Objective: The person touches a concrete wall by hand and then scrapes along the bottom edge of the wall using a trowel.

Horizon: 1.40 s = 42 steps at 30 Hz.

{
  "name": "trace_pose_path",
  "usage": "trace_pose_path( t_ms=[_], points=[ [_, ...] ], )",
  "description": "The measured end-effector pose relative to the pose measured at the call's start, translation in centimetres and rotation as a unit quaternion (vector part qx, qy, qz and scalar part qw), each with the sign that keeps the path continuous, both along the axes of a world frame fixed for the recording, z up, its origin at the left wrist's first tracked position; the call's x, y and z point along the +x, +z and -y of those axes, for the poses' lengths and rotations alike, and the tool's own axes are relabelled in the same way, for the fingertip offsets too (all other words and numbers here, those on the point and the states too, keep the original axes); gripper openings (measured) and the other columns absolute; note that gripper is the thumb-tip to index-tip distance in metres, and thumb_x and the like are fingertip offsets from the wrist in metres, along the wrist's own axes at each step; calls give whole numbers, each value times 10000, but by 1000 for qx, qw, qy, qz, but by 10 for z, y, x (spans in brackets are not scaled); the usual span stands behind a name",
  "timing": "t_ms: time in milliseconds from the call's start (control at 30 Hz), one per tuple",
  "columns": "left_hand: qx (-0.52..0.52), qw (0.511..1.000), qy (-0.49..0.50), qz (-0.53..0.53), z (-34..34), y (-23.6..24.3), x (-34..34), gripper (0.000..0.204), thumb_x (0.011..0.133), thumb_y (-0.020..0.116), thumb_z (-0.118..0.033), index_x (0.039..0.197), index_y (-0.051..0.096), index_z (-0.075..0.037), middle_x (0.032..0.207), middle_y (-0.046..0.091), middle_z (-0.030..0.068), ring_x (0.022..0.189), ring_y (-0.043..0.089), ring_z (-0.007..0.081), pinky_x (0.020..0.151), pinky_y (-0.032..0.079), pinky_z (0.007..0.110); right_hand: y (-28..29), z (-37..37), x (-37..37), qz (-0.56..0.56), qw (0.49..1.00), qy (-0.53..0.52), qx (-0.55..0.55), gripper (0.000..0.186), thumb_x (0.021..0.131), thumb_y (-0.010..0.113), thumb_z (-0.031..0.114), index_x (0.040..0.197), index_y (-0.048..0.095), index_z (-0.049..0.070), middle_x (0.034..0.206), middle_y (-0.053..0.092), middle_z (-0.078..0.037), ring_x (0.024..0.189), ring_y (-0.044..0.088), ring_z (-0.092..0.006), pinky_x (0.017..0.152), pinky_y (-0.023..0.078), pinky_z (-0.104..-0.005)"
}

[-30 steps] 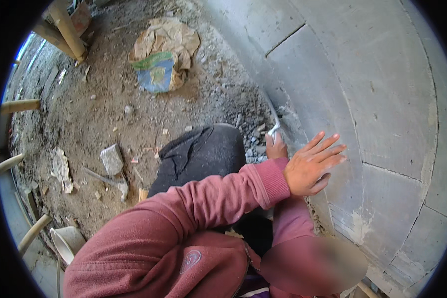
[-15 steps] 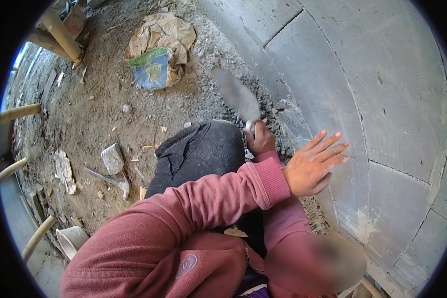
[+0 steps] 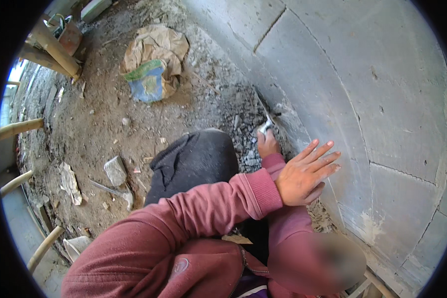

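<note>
right hand (image 3: 268, 144) clenched on trowel (image 3: 266, 118), rubble (image 3: 245, 142) left of this hand; left hand (image 3: 303, 177) spread behind. likely step: trowelling; next move needs blade control.

metal trowel (image 3: 267, 120), seen nearly edge-on
it points away along the foot of the grey block wall (image 3: 328, 89), beside loose rubble (image 3: 246, 144).

left hand (image 3: 304, 175): spread by wall (image 3: 392, 124) | right hand (image 3: 268, 144): grips trowel (image 3: 267, 122)
</note>
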<state>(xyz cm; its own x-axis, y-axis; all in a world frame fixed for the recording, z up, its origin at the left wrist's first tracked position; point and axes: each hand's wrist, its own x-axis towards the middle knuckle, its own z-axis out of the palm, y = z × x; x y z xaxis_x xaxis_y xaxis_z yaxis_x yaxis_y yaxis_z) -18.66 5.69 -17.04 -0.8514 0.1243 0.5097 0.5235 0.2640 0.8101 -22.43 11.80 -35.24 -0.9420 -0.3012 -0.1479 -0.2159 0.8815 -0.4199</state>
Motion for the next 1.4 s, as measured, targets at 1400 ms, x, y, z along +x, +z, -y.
trace_pose_path(
  t_ms=[1400],
  points=[
    [16, 988, -98, -117, -30, 10, 23, 491, 659, 630, -89, 1142, 546, -64, 1352, 442, 110, 1335, 298, 296, 1108, 179, 461, 63, -25, 0, -212, 915, 243, -242, 293, 834, 555, 320, 856, 503, 32, 684, 584, -233, 618, 557, -437, 542, 440, -484]
  ],
)
